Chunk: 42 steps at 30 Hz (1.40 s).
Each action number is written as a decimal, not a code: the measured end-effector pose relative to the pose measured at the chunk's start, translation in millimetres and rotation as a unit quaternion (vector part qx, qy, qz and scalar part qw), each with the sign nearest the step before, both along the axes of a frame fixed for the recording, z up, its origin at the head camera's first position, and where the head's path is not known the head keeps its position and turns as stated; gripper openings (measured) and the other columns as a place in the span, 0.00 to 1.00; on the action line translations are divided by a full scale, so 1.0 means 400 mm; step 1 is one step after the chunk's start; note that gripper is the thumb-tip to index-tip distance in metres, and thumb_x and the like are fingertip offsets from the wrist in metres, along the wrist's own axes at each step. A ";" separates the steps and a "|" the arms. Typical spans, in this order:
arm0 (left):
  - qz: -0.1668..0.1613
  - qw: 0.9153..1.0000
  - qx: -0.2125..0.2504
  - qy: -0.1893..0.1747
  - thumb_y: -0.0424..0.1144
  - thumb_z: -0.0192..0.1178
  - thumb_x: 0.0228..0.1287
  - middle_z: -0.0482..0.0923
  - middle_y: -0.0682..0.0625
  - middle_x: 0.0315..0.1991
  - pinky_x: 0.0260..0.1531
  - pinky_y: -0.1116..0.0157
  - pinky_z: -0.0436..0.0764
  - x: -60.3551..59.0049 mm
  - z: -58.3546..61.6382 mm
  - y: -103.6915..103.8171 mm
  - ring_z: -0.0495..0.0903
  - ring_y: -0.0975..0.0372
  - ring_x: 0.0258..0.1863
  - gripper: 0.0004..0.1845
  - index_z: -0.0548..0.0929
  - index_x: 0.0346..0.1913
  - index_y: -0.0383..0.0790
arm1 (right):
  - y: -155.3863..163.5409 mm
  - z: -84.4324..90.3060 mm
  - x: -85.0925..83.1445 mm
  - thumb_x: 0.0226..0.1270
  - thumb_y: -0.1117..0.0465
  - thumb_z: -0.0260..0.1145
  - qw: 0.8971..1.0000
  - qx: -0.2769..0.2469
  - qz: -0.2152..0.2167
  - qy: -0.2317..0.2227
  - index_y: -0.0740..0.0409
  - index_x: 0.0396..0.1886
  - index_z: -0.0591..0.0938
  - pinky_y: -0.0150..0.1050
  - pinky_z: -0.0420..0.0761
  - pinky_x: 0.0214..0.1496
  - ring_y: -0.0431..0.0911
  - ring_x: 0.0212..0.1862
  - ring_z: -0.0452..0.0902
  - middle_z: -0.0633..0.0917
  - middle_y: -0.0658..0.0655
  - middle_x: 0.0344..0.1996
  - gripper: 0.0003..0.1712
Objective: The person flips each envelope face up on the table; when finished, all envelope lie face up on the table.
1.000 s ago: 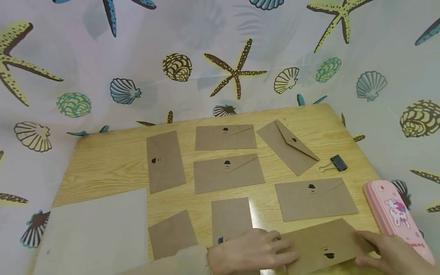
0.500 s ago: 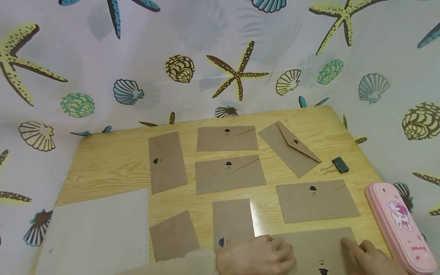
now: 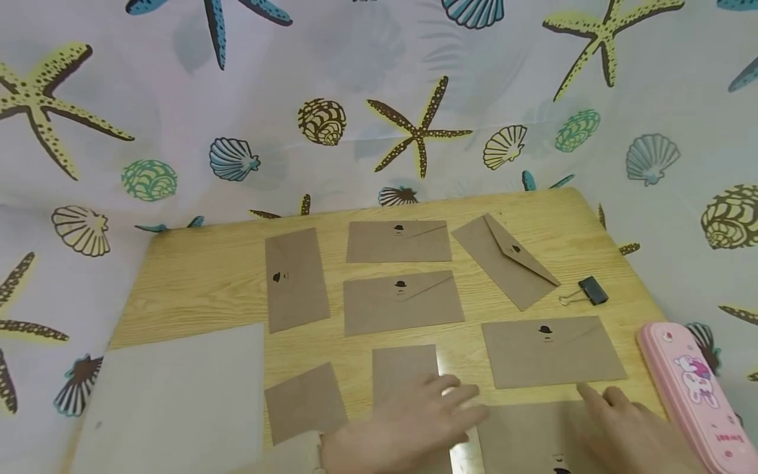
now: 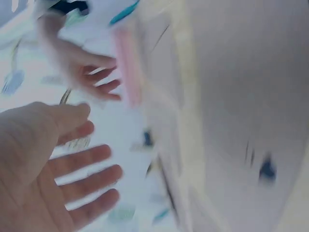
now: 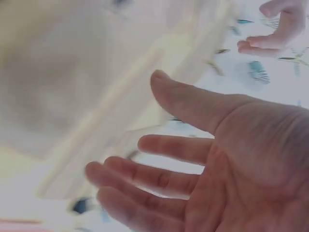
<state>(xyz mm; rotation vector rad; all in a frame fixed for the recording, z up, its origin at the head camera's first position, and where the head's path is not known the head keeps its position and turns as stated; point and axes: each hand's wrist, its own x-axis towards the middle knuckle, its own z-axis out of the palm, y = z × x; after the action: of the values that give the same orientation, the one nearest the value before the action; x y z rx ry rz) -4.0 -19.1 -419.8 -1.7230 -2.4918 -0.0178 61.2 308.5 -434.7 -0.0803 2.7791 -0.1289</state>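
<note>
A brown paper envelope [image 3: 515, 428] with a small hat print lies at the front right of the table in the head view, its lower part cut off by the frame. My right hand [image 3: 636, 431] is over its right side; in the right wrist view its fingers are loosely spread and hold nothing. My left hand [image 3: 411, 421], blurred, is left of that envelope and covers much of another brown envelope [image 3: 403, 365]. The left wrist view shows its palm [image 4: 24, 169] with fingers apart and nothing between them.
Several more brown envelopes lie across the wooden table [image 3: 201, 276], one of them [image 3: 553, 355] just behind the front one. A white sheet [image 3: 177, 401] is at left. A black binder clip [image 3: 592, 290] and pink pencil case [image 3: 699, 401] sit at right.
The front envelope, tilted between both hands, came to lie square below the right-hand one. My left hand has let go of it and moved left; my right hand has released its right edge.
</note>
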 end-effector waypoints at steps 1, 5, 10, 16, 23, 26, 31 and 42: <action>0.033 0.999 0.024 -0.017 0.51 0.65 0.75 0.82 0.57 0.60 0.53 0.67 0.85 -0.008 0.016 -0.027 0.83 0.63 0.57 0.19 0.79 0.64 0.55 | -0.025 0.020 -0.016 0.52 0.40 0.84 0.999 -0.009 0.021 0.045 0.57 0.67 0.77 0.47 0.84 0.32 0.48 0.34 0.82 0.84 0.58 0.42 0.47; 0.172 0.975 0.107 -0.088 0.41 0.68 0.72 0.89 0.52 0.50 0.43 0.65 0.88 -0.057 0.047 -0.153 0.87 0.60 0.48 0.14 0.86 0.57 0.48 | -0.163 0.076 -0.077 0.57 0.49 0.82 0.972 -0.056 0.120 0.196 0.52 0.65 0.81 0.48 0.88 0.36 0.52 0.41 0.88 0.89 0.56 0.46 0.36; 0.344 0.921 0.092 -0.161 0.37 0.66 0.74 0.89 0.45 0.50 0.38 0.56 0.88 -0.111 0.033 -0.308 0.89 0.52 0.48 0.13 0.86 0.57 0.40 | -0.372 0.075 -0.146 0.59 0.43 0.81 0.918 -0.082 0.307 0.236 0.50 0.64 0.80 0.37 0.87 0.41 0.45 0.45 0.85 0.86 0.49 0.48 0.36; 0.422 0.881 0.041 -0.209 0.37 0.61 0.76 0.85 0.45 0.43 0.27 0.59 0.79 -0.130 -0.029 -0.418 0.82 0.56 0.37 0.13 0.85 0.58 0.38 | -0.583 0.009 -0.166 0.60 0.34 0.76 0.834 -0.065 0.498 0.228 0.44 0.71 0.72 0.35 0.83 0.58 0.45 0.58 0.79 0.79 0.48 0.61 0.44; 0.431 0.873 0.015 -0.227 0.42 0.63 0.76 0.82 0.48 0.43 0.26 0.61 0.76 -0.127 -0.059 -0.439 0.76 0.60 0.33 0.16 0.84 0.60 0.40 | -0.733 -0.070 -0.139 0.81 0.31 0.48 0.787 -0.039 0.599 0.144 0.41 0.83 0.62 0.37 0.71 0.75 0.48 0.78 0.63 0.64 0.52 0.80 0.39; 0.430 0.873 0.014 -0.229 0.42 0.64 0.75 0.81 0.47 0.44 0.26 0.61 0.76 -0.128 -0.062 -0.435 0.75 0.61 0.33 0.16 0.85 0.60 0.40 | -0.761 -0.092 -0.123 0.80 0.28 0.44 0.786 -0.015 0.607 0.118 0.37 0.86 0.55 0.38 0.67 0.78 0.50 0.82 0.57 0.58 0.52 0.84 0.42; 0.437 0.868 0.016 -0.237 0.43 0.64 0.75 0.81 0.49 0.44 0.28 0.59 0.78 -0.127 -0.067 -0.428 0.76 0.60 0.36 0.15 0.85 0.59 0.43 | -0.773 -0.106 -0.115 0.78 0.25 0.43 0.799 -0.002 0.598 0.067 0.34 0.87 0.48 0.45 0.67 0.80 0.52 0.85 0.51 0.52 0.51 0.86 0.45; 0.410 0.840 0.075 -0.349 0.41 0.63 0.76 0.74 0.54 0.31 0.29 0.67 0.71 -0.136 -0.086 -0.440 0.71 0.64 0.29 0.09 0.83 0.51 0.40 | -0.775 -0.115 -0.121 0.78 0.24 0.40 0.814 -0.024 0.581 0.000 0.32 0.88 0.41 0.54 0.64 0.83 0.55 0.87 0.46 0.45 0.47 0.88 0.46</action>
<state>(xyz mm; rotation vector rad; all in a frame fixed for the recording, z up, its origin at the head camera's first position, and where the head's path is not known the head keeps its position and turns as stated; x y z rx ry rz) -58.4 -195.2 -454.3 -0.4825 -3.3895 -0.8711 12.8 -1.4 -480.7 -1.6990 2.2202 0.1229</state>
